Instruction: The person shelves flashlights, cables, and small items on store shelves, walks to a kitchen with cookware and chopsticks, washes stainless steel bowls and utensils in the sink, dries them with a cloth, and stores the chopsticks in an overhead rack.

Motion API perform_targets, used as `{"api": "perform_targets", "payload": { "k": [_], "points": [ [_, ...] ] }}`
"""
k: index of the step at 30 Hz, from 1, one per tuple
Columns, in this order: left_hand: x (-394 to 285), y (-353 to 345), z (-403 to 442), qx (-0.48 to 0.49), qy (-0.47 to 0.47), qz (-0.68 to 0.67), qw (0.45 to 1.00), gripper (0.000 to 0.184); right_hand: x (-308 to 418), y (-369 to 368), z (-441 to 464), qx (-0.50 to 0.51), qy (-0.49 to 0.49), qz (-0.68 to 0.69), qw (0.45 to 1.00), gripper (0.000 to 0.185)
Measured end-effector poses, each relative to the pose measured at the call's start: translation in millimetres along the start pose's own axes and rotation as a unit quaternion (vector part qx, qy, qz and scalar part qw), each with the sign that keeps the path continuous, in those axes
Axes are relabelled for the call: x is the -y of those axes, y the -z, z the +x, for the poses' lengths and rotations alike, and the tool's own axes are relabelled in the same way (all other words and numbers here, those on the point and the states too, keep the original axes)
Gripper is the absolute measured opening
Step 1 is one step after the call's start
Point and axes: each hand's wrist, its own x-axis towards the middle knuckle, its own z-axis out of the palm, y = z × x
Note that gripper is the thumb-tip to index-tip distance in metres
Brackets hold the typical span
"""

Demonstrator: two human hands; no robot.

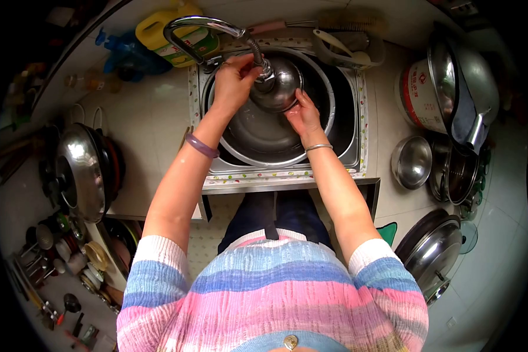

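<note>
In the sink (349, 149) a large metal basin (328, 138) holds what looks like water. Above it, a small shiny metal bowl (284, 94) is tilted under the faucet (214, 22). My right hand (305, 117) grips the bowl by its lower right rim, thumb on the edge and the other fingers partly hidden underneath. My left hand (233, 82) is closed at the end of the faucet's flexible metal neck (255, 50), its fingertips pinched against the nozzle. Whether water flows from the nozzle cannot be made out.
Behind the sink stand a yellow jug (158, 32), a blue bottle (123, 56) and a plastic container (358, 53) with a spoon. A lidded pan (82, 170) is on the left counter. Another metal bowl (412, 162), a pot (454, 176) and a wok (475, 76) crowd the right.
</note>
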Motion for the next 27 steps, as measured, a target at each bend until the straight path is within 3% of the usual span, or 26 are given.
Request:
{"api": "perform_targets", "payload": {
  "k": [4, 7, 12, 13, 15, 16, 17, 18, 20, 24, 25, 27],
  "points": [
    [13, -15, 5, -0.019, -0.018, -0.088, 0.996, 0.03, 11, 31, -13, 0.004, -0.03, -0.015, 0.999, 0.019],
    [9, -6, -10, -0.057, 0.023, -0.155, 0.986, 0.034, 28, 4, -48, -0.013, -0.004, -0.015, 1.0, 0.019],
    [61, 52, -81, 0.003, 0.094, 0.157, 0.983, 0.042, 48, 5, -74, -0.061, 0.032, -0.119, 0.99, 0.018],
    [73, 64, -103, -0.022, 0.088, 0.222, 0.971, 0.044, 51, -15, -79, -0.075, 0.027, -0.207, 0.975, 0.017],
    [99, 87, -148, -0.02, 0.122, 0.334, 0.934, 0.05, 56, -17, -84, -0.089, 0.056, -0.36, 0.927, 0.014],
    [96, 101, -165, 0.01, 0.085, 0.377, 0.922, 0.055, 61, -19, -89, -0.09, 0.072, -0.371, 0.921, 0.013],
    [74, 109, -178, 0.055, 0.141, 0.484, 0.862, 0.066, 65, -23, -100, -0.084, 0.105, -0.42, 0.898, 0.013],
    [97, 116, -201, 0.028, 0.189, 0.511, 0.838, 0.079, 70, -28, -115, -0.08, 0.133, -0.468, 0.87, 0.014],
    [96, 123, -222, 0.028, 0.272, 0.528, 0.804, 0.085, 84, -51, -152, -0.064, 0.261, -0.624, 0.734, 0.015],
    [124, 132, -240, 0.031, 0.282, 0.508, 0.813, 0.064, 119, -45, -217, -0.153, 0.4, -0.752, 0.501, 0.015],
    [138, 135, -245, -0.008, 0.192, 0.519, 0.833, 0.046, 130, -30, -227, -0.18, 0.411, -0.776, 0.443, 0.015],
    [138, 137, -243, 0.014, 0.201, 0.482, 0.853, 0.035, 151, 4, -242, -0.237, 0.41, -0.809, 0.349, 0.016]
  ]
}}
